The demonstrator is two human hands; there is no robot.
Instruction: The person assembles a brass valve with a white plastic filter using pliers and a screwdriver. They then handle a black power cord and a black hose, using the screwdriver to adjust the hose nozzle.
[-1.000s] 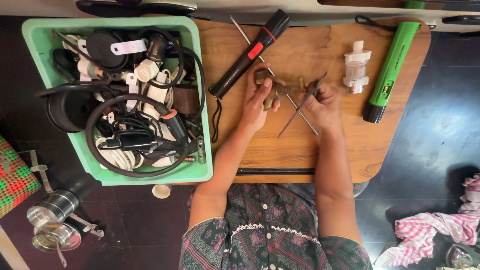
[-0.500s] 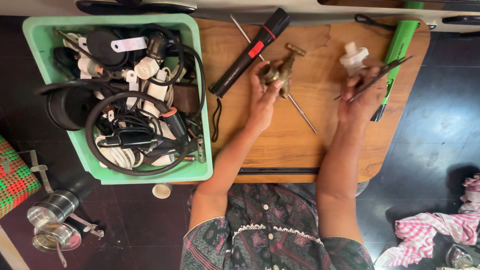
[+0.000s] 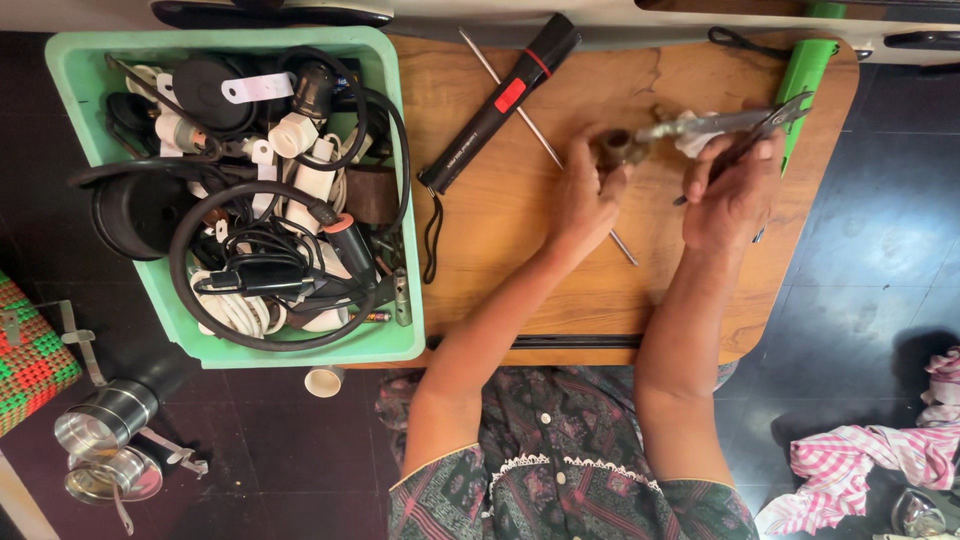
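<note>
A: Brass is what is seen in the left hand (image 3: 585, 200): one small brass fitting (image 3: 618, 148), pinched between thumb and fingers and held just above the wooden surface (image 3: 500, 250).

B: And the right hand (image 3: 728, 195)?

A: It is closed around the handles of one pair of pliers (image 3: 720, 125). The metal nose is pointed at the fitting and appears to touch it. A bit of white material (image 3: 692, 143) is seen beside the pliers; what it is cannot be told.

B: What else is counted on the surface?

A: One black torch (image 3: 500, 105) with a red button is laid slantwise, its wrist cord hanging toward the near edge. One thin metal rod (image 3: 520, 112) is crossed under it and runs on beneath the left hand. One green tube (image 3: 800, 85) is seen past the right hand, at the far right edge.

B: And to the left?

A: One green plastic bin (image 3: 390, 345) is set against the surface, filled with black cables, white plugs and fittings. On the dark floor, two metal cans (image 3: 105, 445) are seen, one white cap (image 3: 323, 380) and one pink checked cloth (image 3: 860, 460).
</note>
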